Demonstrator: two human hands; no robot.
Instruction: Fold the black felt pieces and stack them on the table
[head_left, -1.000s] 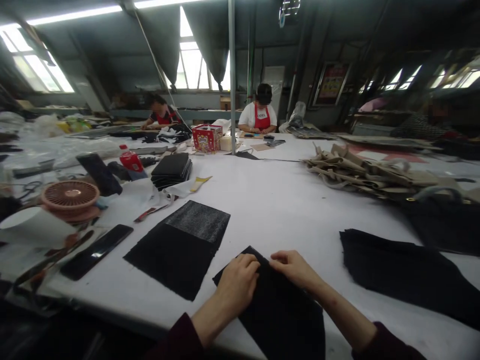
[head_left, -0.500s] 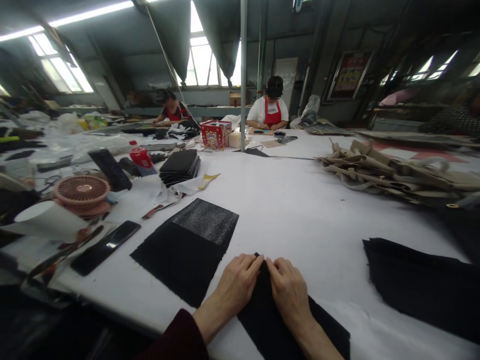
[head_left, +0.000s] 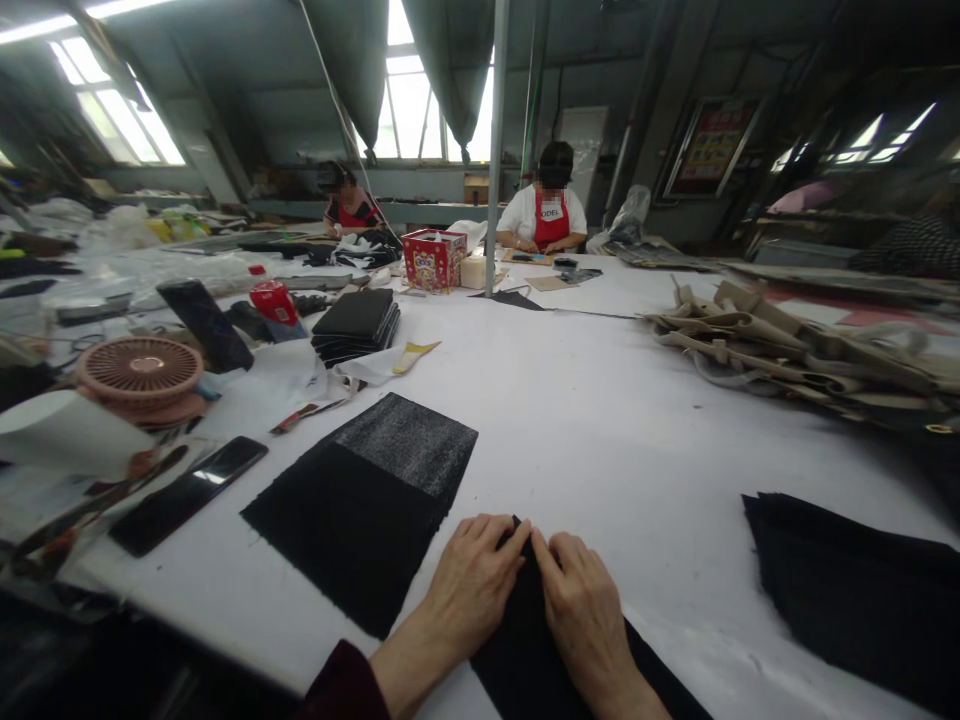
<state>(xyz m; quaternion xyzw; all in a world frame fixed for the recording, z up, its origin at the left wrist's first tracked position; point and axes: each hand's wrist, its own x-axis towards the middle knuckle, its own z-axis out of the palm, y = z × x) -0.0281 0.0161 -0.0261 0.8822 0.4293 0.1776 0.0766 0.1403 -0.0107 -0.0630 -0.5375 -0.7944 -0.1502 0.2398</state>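
A strip of black fabric [head_left: 526, 655] lies on the white tabletop in front of me, its far end between my two hands. My left hand [head_left: 476, 570] presses its fingertips on that end from the left, fingers curled. From the right, my right hand [head_left: 583, 605] pinches the same end, index finger stretched along it; the fingertips of both hands almost meet. Part of the strip is hidden beneath my hands and right forearm. Left of my hands lies a pile of black fabric pieces [head_left: 341, 530], with a greyish speckled patch [head_left: 409, 440] at its far end.
More black fabric [head_left: 862, 600] lies at the right. Beige pieces [head_left: 795, 350] are heaped behind it. At the left are a phone [head_left: 191, 495], a pink fan [head_left: 141, 370], a red-capped bottle [head_left: 276, 308] and a stack of black folded pieces [head_left: 356, 325]. Two people work across the table.
The view has shifted slightly, so the surroundings sit a little differently. Both hands stay at the fabric's far end, with only slight finger movement.
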